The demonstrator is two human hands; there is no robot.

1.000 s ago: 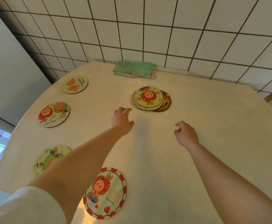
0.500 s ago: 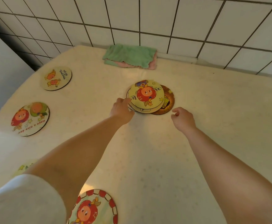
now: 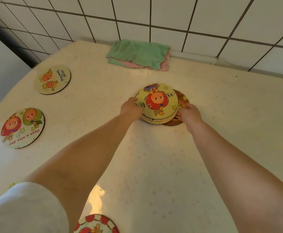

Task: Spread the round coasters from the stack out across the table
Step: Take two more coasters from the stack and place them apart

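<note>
Head view: both hands at the coaster stack (image 3: 156, 102), mid-tabletop, near the folded cloth (image 3: 138, 55).
Left hand (image 3: 131, 107) pinching the near-left rim of the top coaster, right hand (image 3: 188, 113) curled at the right edge over the dark lower coaster (image 3: 181, 98); right grip unclear. Risk: thin discs clinging, two lifting together, or offset pile skidding sideways. Laid coasters (image 3: 53, 79) and (image 3: 23, 127) well apart at left.
</note>
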